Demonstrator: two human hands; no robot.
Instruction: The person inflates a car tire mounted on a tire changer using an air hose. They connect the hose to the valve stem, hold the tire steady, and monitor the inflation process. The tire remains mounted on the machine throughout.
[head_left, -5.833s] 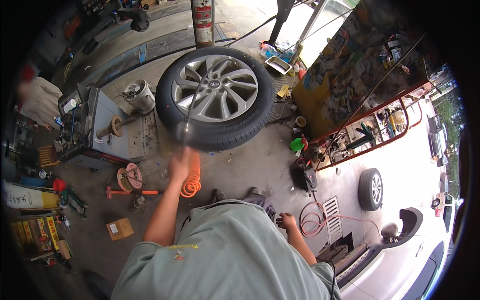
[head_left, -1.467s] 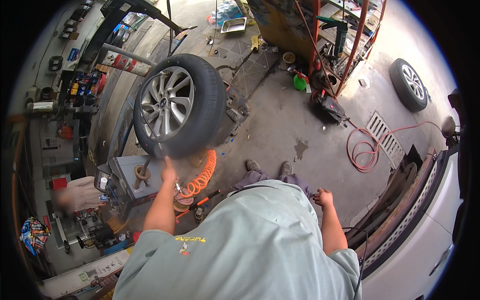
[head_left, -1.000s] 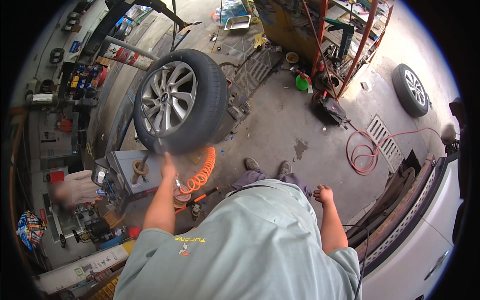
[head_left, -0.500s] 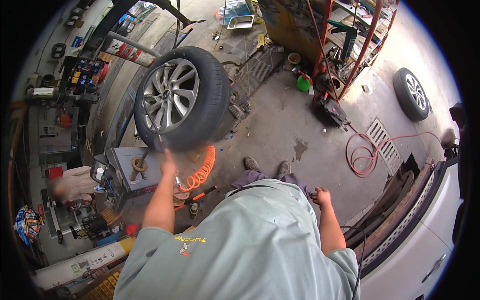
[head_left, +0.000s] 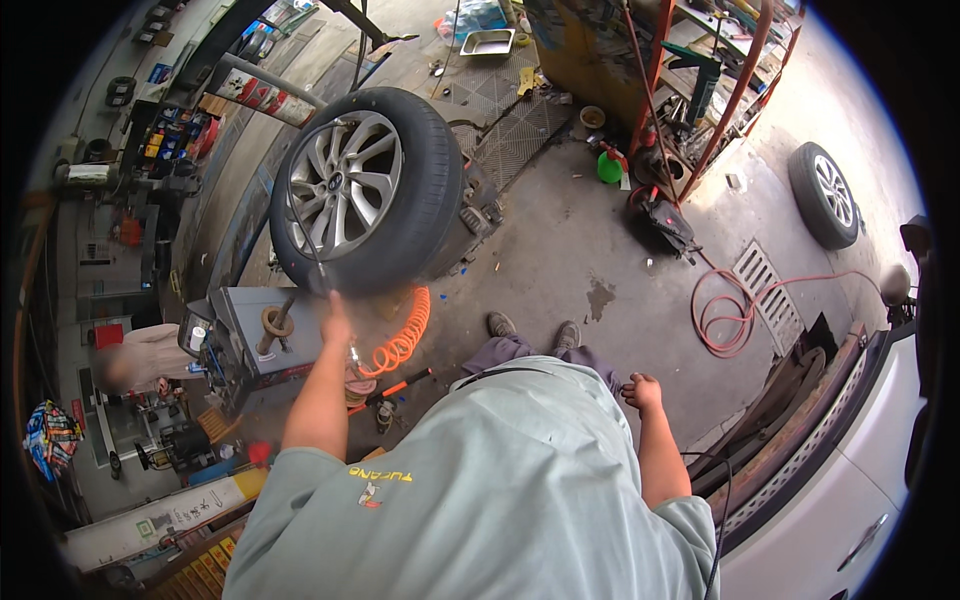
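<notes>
My left hand [head_left: 336, 325] is closed around a tire inflator, mostly hidden by the fingers and blurred at its top. From it a thin dark hose [head_left: 296, 215] runs up across the face of a wheel to the upper part of the rim. An orange coiled air hose [head_left: 405, 340] hangs from a metal fitting below the same hand. The wheel, a black tire [head_left: 428, 190] on a silver spoked rim [head_left: 372, 185], stands tilted just beyond that hand. My right hand [head_left: 641, 391] hangs low at my side, fingers curled, with nothing visible in it.
A grey machine cabinet [head_left: 262, 345] stands left of the coiled hose. Another wheel [head_left: 825, 195] is at the far right, near a red hose [head_left: 715, 345] and a floor grate [head_left: 768, 295]. A red-framed rack [head_left: 690, 120] stands ahead; a white vehicle [head_left: 850, 500] is at right.
The view has shifted slightly, so the wheel and cabinet sit a little differently in the picture. Both hands keep their positions, the left still gripping the tire inflator.
</notes>
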